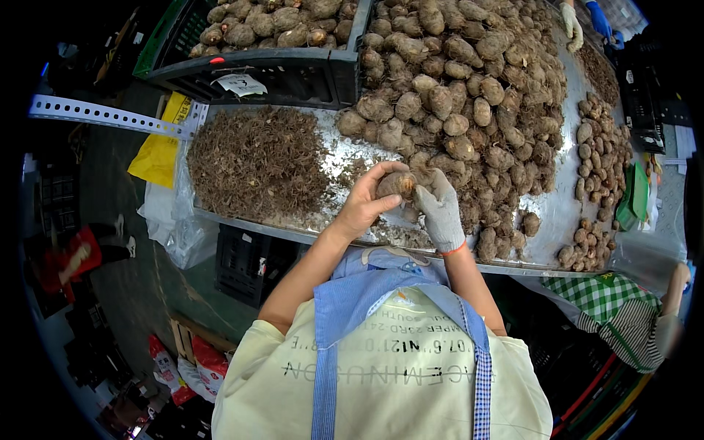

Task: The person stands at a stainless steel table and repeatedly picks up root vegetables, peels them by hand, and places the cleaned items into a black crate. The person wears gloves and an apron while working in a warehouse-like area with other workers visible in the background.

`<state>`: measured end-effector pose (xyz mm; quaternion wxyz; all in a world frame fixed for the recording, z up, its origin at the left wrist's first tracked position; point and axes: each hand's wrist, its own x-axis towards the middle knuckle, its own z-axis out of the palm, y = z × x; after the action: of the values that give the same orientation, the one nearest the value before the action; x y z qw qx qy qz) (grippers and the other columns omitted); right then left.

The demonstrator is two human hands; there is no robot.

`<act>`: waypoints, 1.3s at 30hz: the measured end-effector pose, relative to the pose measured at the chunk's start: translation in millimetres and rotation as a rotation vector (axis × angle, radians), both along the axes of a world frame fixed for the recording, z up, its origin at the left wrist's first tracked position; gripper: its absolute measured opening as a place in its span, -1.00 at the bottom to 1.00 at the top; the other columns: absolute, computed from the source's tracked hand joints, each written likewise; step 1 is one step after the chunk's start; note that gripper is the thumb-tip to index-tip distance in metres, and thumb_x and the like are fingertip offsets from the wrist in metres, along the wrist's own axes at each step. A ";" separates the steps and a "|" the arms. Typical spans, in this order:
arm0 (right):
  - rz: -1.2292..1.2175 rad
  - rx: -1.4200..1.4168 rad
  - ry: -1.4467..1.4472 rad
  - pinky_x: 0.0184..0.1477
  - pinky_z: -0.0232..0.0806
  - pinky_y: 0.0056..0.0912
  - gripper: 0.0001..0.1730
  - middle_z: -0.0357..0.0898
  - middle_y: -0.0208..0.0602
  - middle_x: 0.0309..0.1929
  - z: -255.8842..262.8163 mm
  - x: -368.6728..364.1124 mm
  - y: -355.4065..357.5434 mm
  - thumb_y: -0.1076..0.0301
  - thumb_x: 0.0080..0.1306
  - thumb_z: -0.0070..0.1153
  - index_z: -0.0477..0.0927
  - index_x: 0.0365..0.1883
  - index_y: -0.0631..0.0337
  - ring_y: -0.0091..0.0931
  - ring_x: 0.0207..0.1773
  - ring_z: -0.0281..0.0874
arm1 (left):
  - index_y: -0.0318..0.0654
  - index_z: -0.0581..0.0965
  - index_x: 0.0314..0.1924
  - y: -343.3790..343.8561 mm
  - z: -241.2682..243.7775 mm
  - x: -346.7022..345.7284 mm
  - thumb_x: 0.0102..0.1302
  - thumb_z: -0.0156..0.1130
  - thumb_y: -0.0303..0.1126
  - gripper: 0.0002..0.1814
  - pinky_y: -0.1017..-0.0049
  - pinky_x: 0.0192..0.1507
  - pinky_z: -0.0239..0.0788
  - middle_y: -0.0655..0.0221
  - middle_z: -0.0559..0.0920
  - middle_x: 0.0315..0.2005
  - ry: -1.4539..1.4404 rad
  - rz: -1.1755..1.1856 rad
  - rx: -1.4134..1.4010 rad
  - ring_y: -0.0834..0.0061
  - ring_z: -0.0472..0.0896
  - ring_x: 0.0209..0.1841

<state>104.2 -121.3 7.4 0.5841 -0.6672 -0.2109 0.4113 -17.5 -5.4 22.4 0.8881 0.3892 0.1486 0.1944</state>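
Observation:
My bare left hand [366, 201] holds a brown taro corm [393, 186] above the metal table, fingers on its far side and thumb on its near side. The end facing right is trimmed and shows orange-brown flesh. In a grey knit glove with an orange cuff, my right hand [440, 212] grips at the right end of this corm, where stringy root fibres show. What lies under the gloved fingertips is partly hidden. Beyond both hands spreads a large heap of hairy taro corms [456, 99].
A pile of brown fibre scraps [256, 165] lies left on the metal table [542, 212]. Behind it stands a black crate [297, 77] of corms. Smaller corms [599, 154] lie at right. Other people's gloved hands [572, 27] show at top right; a person in a checked apron [605, 297] stands right.

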 end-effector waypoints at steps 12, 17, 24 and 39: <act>0.050 0.031 -1.165 -0.35 0.37 -0.27 -0.74 0.55 -0.10 -0.42 40.6 6.9 6.5 0.26 0.15 0.21 0.58 -0.28 0.24 -0.17 -0.37 0.53 | -0.40 0.36 0.12 4.6 -0.8 -2.2 0.12 0.21 -0.50 -0.47 0.39 0.23 0.16 0.22 0.43 0.05 0.070 0.028 0.307 0.38 0.38 0.14; 0.256 -0.138 -0.991 -0.48 0.31 -0.24 -0.79 0.49 -0.15 -0.54 61.5 16.4 4.9 0.26 0.12 0.21 0.56 -0.38 0.20 -0.18 -0.45 0.51 | -0.38 0.42 0.07 7.6 2.0 -4.1 0.06 0.20 -0.49 -0.49 0.38 0.28 0.01 0.24 0.43 0.04 0.156 0.034 0.662 0.35 0.32 0.18; 0.110 -0.316 -0.540 -0.56 0.20 -0.40 -0.77 0.34 -0.24 -0.68 36.6 19.0 10.9 0.29 0.19 0.14 0.49 -0.50 0.29 -0.54 -0.62 0.32 | -0.35 0.37 0.12 2.1 -6.9 -3.4 0.08 0.16 -0.59 -0.48 0.43 0.22 0.18 0.26 0.44 0.02 0.022 0.018 0.212 0.43 0.38 0.14; 0.212 -0.135 -0.538 -0.40 0.27 -0.19 -0.74 0.41 -0.05 -0.56 37.4 5.9 8.6 0.27 0.26 -0.01 0.46 -0.48 0.32 -0.20 -0.47 0.47 | -0.29 0.20 0.22 -8.2 -3.5 5.6 0.28 0.02 -0.47 -0.50 0.46 0.22 0.13 0.27 0.39 0.06 -0.015 0.082 -0.119 0.50 0.35 0.13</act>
<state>110.1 -112.6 44.8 0.4154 -0.7637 -0.3990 0.2915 -11.9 -13.6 18.9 0.9021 0.3277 0.1689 0.2242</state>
